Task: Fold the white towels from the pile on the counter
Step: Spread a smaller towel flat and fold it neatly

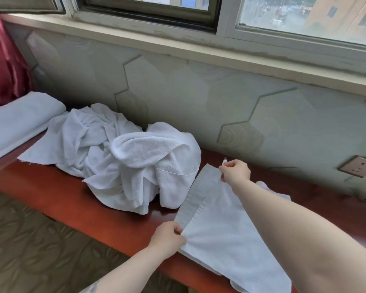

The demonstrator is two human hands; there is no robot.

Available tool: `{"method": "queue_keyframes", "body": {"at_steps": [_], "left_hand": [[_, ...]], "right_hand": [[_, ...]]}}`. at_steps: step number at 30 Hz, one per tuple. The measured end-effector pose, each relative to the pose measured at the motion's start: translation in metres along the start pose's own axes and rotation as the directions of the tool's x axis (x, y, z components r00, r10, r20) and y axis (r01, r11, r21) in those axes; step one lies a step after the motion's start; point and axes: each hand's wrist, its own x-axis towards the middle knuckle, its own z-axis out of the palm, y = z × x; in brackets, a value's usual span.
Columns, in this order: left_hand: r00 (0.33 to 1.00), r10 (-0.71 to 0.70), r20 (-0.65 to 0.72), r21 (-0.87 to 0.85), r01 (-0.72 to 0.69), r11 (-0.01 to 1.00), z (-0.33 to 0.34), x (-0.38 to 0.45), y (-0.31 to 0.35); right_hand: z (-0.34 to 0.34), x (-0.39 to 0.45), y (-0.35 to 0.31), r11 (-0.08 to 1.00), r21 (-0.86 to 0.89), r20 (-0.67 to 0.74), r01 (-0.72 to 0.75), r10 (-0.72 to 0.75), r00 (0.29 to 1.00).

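A white towel (pixel 224 231) lies partly doubled on the red-brown counter (pixel 76 199) at the right. My left hand (pixel 167 237) pinches its near left corner. My right hand (pixel 235 171) pinches the far corner, lifted slightly above the counter, my forearm crossing over the towel. A crumpled pile of white towels (pixel 123 153) sits in the middle of the counter, just left of the held towel.
A folded white towel (pixel 19 121) lies at the counter's far left, beside a red curtain (pixel 4 66). A padded wall panel (pixel 199 98) rises behind the counter under a window sill. A wall socket (pixel 359 167) sits at the right. Patterned carpet (pixel 30 246) lies below the counter's front edge.
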Motion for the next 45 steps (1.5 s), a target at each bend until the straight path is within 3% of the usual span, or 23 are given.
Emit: {"method": "queue_keyframes", "body": {"at_steps": [10, 14, 21, 26, 36, 45], "left_hand": [[0.988, -0.146, -0.047, 0.022, 0.147, 0.989, -0.009, 0.011, 0.001], [0.959, -0.282, -0.002, -0.009, 0.282, 0.959, -0.017, 0.014, 0.004], [0.938, -0.341, 0.067, 0.005, 0.342, 0.940, -0.026, 0.015, 0.000], [0.938, -0.343, 0.055, -0.038, 0.345, 0.938, -0.031, 0.013, -0.007], [0.957, -0.282, -0.071, 0.048, 0.285, 0.957, -0.033, 0.012, -0.009], [0.961, -0.260, -0.097, 0.152, 0.272, 0.950, -0.032, 0.012, -0.014]], "right_hand": [[0.028, 0.024, 0.000, 0.998, 0.033, 0.043, -0.045, 0.044, 0.998], [0.037, 0.037, -0.001, 0.998, 0.028, 0.051, -0.057, 0.056, 0.997], [0.061, 0.043, 0.006, 0.997, -0.008, 0.105, -0.074, 0.075, 0.992], [0.075, 0.045, 0.013, 0.997, -0.039, 0.130, -0.070, 0.074, 0.989], [0.090, 0.064, 0.027, 0.996, -0.055, 0.115, -0.066, 0.072, 0.991], [0.095, 0.071, 0.031, 0.996, -0.084, 0.129, -0.023, 0.034, 0.991]]}}
